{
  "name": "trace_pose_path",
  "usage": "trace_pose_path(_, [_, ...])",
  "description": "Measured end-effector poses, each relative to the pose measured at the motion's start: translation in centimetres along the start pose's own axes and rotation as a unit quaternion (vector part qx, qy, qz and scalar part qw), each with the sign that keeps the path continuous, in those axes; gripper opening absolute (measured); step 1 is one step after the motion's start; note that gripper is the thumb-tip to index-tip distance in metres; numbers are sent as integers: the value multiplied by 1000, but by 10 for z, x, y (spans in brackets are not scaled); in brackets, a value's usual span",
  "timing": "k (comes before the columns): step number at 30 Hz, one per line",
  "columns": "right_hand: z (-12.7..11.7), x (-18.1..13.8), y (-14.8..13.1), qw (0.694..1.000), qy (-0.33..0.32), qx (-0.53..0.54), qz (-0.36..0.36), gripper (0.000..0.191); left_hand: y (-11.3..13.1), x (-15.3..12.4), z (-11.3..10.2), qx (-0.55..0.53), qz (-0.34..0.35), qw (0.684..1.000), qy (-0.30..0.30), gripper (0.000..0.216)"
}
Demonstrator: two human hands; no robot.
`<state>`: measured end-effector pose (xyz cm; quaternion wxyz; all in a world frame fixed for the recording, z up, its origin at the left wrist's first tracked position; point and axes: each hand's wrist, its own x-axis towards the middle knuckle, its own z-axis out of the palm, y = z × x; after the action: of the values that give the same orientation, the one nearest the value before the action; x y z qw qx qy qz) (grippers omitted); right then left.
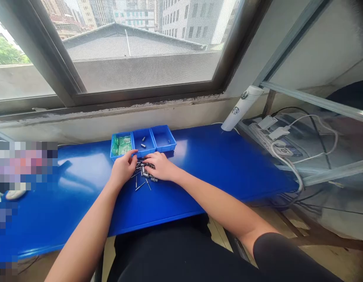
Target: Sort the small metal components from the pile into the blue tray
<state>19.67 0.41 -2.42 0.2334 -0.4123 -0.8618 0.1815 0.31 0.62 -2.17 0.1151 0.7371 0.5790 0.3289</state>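
A pile of small metal parts, short cylinders and thin pins, lies on the blue table in front of the bins. My left hand rests at the pile's left edge, its fingers curved and apart. Over the pile's right side is my right hand, with fingers spread and touching the parts; nothing shows plainly held in either. Just behind stands a blue three-compartment bin. Its left section holds a green-and-white packet, the middle one two small metal cylinders, and the right one a tiny part.
The blue table runs below a window. A white bottle stands at the back right. Beyond the table's right edge are a power strip with white plugs, cables and metal frame bars. At far left, part of the view is pixelated.
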Motion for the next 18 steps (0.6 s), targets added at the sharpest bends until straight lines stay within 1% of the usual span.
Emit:
trace_pose_path(7, [3,-1,1,1000,11,1,19,29,0,0,0,-5,6,1000,-4,34])
trace_pose_path(18, [-1,-2,-3,999,-4,5,32,31,4,-1,-2,-18,-8,1000,-12,35])
